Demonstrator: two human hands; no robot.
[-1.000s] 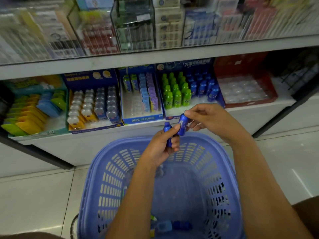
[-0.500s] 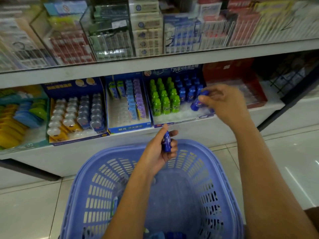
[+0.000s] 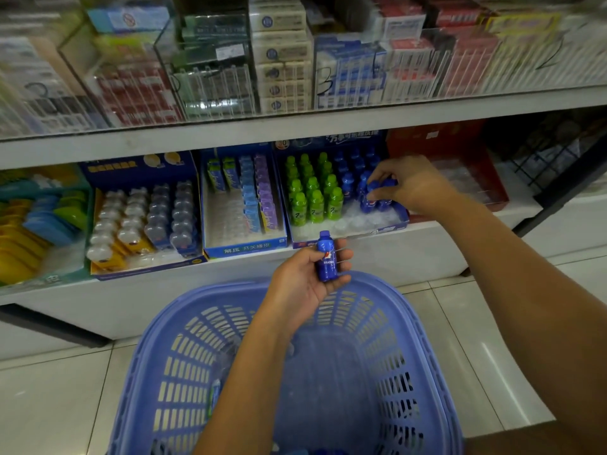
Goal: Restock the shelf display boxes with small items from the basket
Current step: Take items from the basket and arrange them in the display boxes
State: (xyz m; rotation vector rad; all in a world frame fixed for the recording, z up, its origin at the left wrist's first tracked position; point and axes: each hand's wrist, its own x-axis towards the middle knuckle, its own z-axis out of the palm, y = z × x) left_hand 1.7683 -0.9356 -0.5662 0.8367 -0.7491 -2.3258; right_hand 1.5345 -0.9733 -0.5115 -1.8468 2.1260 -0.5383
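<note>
Rows of green bottles (image 3: 312, 201) fill the left half of the display box (image 3: 345, 236) on the lower shelf (image 3: 427, 244). My right grip (image 3: 410, 185) is in its blue half, pinching the top of a blue bottle (image 3: 366, 201); my knuckles hide those behind. My left grip (image 3: 305, 280) holds a second blue bottle (image 3: 326, 257) upright above the basket (image 3: 157, 356), whose contents my forearm mostly covers and the frame cuts off

Left hand (image 3: 303, 285) grips 1 blue bottle (image 3: 326, 261) above basket (image 3: 197, 310); right hand (image 3: 414, 185) pinches 2nd blue bottle (image 3: 367, 201) inside display box (image 3: 389, 229).
</note>
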